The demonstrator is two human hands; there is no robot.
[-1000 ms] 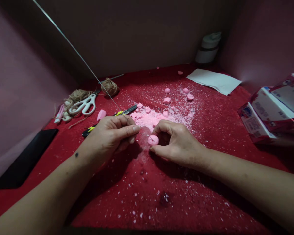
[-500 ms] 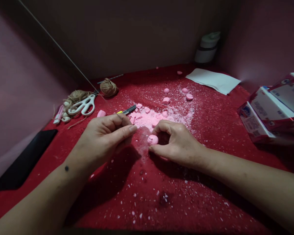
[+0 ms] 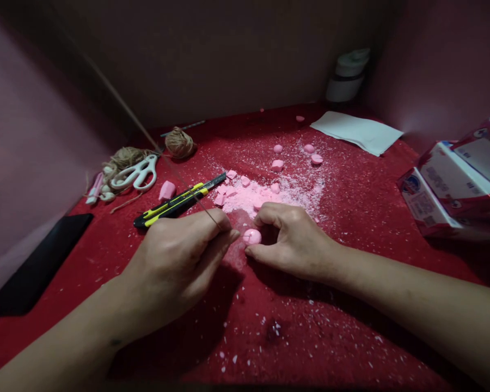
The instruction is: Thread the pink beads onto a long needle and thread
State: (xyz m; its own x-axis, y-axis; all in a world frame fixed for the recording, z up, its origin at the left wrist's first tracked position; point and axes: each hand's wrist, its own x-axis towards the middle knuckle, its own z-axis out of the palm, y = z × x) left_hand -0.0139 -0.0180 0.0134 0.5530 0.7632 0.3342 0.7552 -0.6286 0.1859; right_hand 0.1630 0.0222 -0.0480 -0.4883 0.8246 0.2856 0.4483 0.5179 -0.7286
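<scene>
— Head view first: what are the hands up to?

— Nearest, the left hand (image 3: 179, 261) is pinched shut on a thin wire (image 3: 163, 158). That wire runs from its fingertips up and away to the left, blurring out toward the wall. The right hand (image 3: 294, 239) is curled over a pink bead (image 3: 252, 236), thumb under it and forefinger arched above, so the bead is held against the red counter (image 3: 351, 218). The left fingertips come just beside the bead; whether the wire's end touches it, I cannot tell.

— And round about them?

— White and pink crumbs are scattered over the cloth in front of both arms. Just beyond the left hand lies a yellow and black knife (image 3: 175, 202), blade end pointing toward a heap of pink powder (image 3: 257, 195) with small pink chunks in it. A pink block (image 3: 167, 190) sits left of the knife.

— Further back?

— White scissors (image 3: 135, 172) rest on a tangle of twine (image 3: 124, 159), with a twine ball (image 3: 179, 142) near them. More pink beads (image 3: 294, 155) lie well apart from the hands, past the powder. A dark slab (image 3: 32, 261) lies at the left edge, cartons (image 3: 453, 185) are stacked at the right, and white paper (image 3: 357, 130) lies near the far wall beside a white roll (image 3: 347, 76).
</scene>
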